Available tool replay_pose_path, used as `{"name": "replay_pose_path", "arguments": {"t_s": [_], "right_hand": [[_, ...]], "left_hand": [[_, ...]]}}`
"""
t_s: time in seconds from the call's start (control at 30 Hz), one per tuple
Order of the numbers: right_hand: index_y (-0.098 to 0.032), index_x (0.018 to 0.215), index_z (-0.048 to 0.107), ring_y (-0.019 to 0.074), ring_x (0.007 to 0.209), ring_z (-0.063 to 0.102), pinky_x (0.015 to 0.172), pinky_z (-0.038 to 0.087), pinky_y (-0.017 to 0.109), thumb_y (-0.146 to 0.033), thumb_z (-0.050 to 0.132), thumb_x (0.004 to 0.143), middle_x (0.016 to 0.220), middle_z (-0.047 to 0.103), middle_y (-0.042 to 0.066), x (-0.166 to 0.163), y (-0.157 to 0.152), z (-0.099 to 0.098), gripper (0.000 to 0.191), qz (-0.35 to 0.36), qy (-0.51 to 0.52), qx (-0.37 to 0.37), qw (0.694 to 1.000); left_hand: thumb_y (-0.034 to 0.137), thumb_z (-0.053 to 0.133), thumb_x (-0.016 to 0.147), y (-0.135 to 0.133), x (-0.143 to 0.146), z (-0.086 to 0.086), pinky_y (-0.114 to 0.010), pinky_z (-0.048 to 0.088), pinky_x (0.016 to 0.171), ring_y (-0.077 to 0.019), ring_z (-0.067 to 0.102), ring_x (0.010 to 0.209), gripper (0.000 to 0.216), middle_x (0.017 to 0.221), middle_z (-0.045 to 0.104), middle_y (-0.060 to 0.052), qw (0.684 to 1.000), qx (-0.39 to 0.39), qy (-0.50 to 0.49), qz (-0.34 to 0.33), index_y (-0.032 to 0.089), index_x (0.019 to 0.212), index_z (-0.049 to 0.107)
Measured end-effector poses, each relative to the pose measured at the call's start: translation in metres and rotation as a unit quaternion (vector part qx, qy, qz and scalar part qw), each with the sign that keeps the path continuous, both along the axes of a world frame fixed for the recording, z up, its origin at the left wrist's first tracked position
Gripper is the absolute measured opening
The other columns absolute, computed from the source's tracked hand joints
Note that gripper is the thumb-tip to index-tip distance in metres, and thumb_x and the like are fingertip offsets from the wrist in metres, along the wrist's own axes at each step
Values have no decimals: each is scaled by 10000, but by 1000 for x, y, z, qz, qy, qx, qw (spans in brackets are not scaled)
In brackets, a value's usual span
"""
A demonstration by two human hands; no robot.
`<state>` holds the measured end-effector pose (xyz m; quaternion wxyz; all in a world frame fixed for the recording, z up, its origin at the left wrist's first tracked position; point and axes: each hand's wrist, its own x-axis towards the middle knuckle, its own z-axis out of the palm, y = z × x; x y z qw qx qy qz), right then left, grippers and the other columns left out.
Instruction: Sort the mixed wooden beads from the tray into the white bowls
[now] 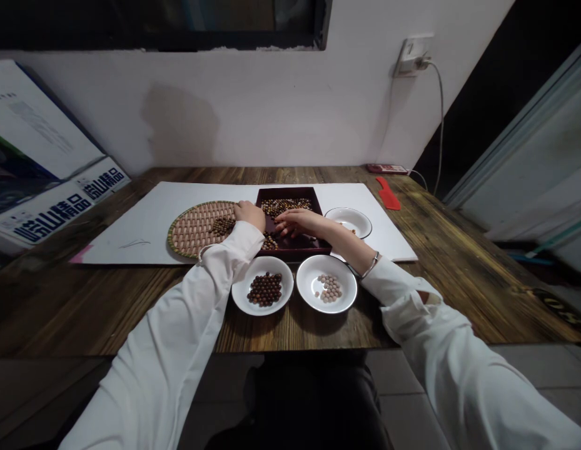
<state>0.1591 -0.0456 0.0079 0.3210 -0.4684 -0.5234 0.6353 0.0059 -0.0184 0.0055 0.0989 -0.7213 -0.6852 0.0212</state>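
Note:
My left hand [251, 215] is over the right rim of a round woven tray [191, 228], beside the left wall of a dark red box. Its fingers are curled, and whatever they hold is hidden. Brown beads [223, 226] lie in the tray by this hand. My right hand [299, 222] hovers above the dark red box [294, 254], palm down, fingers apart with nothing visible in them. Mixed beads [286, 206] fill the back of the box; more beads [270, 241] sit in its front left corner.
In front stand a white bowl [238, 294] of dark red-brown beads and another white bowl [349, 292] of pale beads. A third white dish [360, 219] with a few beads is right of the box. White board [131, 219], red scraper-like piece [388, 195], phone [386, 169] and carton [46, 212] surround.

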Motion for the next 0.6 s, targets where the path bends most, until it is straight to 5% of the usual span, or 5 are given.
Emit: {"name": "replay_pose_path", "arguments": {"t_s": [0.6], "right_hand": [[-169,885,656,129,742,634,548,472,186,-154,573,927,949,730,53,0,7,-8,94,-76,-57,47,994]], "left_hand": [[308,522,950,-1,2,-3,-353,357,999,-329,484,1260,504,1349,536,-276,1000,10,-20,-9,-37,1316,540]]}}
